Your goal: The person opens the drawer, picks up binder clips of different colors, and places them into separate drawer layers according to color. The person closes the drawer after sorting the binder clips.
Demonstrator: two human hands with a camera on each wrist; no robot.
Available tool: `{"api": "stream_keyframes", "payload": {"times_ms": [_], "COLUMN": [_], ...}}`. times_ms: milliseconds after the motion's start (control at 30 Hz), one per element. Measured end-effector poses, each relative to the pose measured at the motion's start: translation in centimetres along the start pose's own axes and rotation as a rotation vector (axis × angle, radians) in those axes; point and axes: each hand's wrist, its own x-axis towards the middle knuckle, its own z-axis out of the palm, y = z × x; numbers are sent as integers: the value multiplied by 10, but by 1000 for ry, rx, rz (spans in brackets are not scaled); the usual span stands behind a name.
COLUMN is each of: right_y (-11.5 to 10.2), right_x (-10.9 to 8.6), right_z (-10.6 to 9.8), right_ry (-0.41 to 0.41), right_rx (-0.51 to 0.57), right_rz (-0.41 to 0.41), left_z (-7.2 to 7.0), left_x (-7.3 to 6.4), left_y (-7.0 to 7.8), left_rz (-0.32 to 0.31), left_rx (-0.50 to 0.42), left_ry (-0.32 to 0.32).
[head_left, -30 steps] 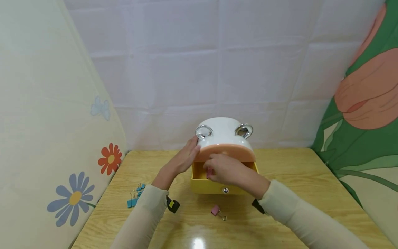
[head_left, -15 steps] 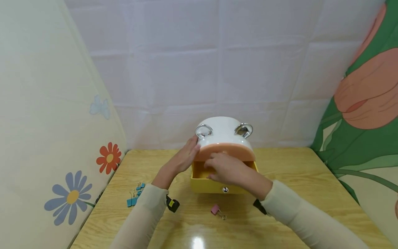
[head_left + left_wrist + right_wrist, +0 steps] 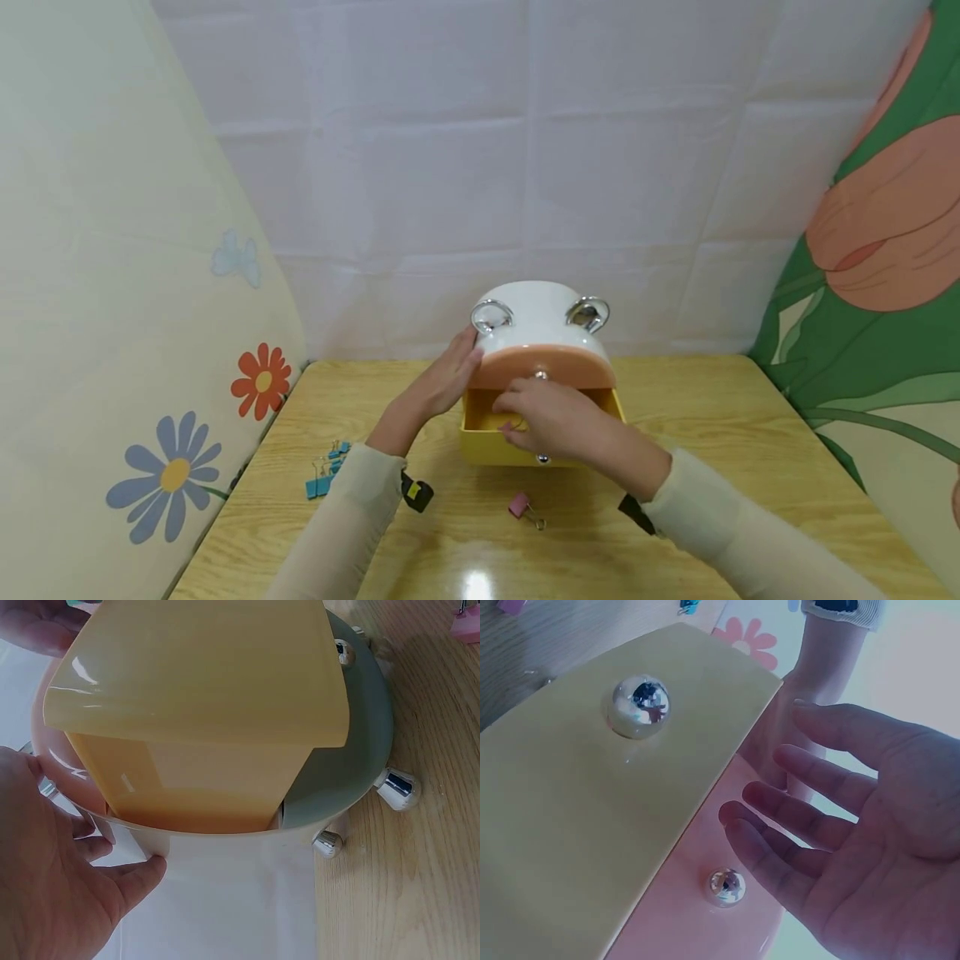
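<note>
A white round-topped desktop drawer box (image 3: 534,310) with silver ring ears and a peach upper drawer front (image 3: 551,362) stands on the table. Its yellow lower drawer (image 3: 487,448) is pulled out. My left hand (image 3: 444,379) rests against the box's left side, its fingertips and thumb touching the white shell in the left wrist view. Over the drawer is my right hand (image 3: 558,414); the right wrist view shows its fingers loosely bent, holding nothing. A pink binder clip (image 3: 508,427) lies in the drawer by the right fingertips, partly hidden.
Another pink binder clip (image 3: 520,505) lies on the table in front of the drawer. Several blue binder clips (image 3: 318,487) are grouped at the left, beside the left sleeve. Behind the table hangs a white cloth (image 3: 420,167), with printed panels at both sides.
One second ago my right hand pinched a pink binder clip over the drawer; it has let go, and the hand has shifted slightly right. My left hand has stayed against the box.
</note>
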Motion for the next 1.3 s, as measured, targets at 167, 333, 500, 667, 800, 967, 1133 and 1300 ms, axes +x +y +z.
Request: {"api": "stream_keyframes", "payload": {"times_ms": [167,333,500,667,800,967,1133,1300], "right_y": [-3,-8,-13,-20,-28,-35,-36,-34], "right_x": [-6,-13,-20,-32,-41,-49,-54,-56], "right_z": [1,3,9,19,31,51,68,80], "right_ry": [7,-4,39,101,81,21,-42,-58], "right_rx": [8,58,41,4,3,-9,-18,-13], "right_rz": [-5,11,-7,-61,-95,-116,-82,-43], "left_z": [0,1,0,-1,-1,-1,0,-1], "left_x": [0,-2,-2,-2,-3,-3,-3,-3], "left_y": [0,0,0,1,2,2,2,2], "left_rz": [-2,-25,-24,-10,-10,-15,-5,4], "left_rx": [4,11,6,8,0,-5,0,2], "left_ry": [0,-9,-7,-1,-4,-10,-8,-4]}}
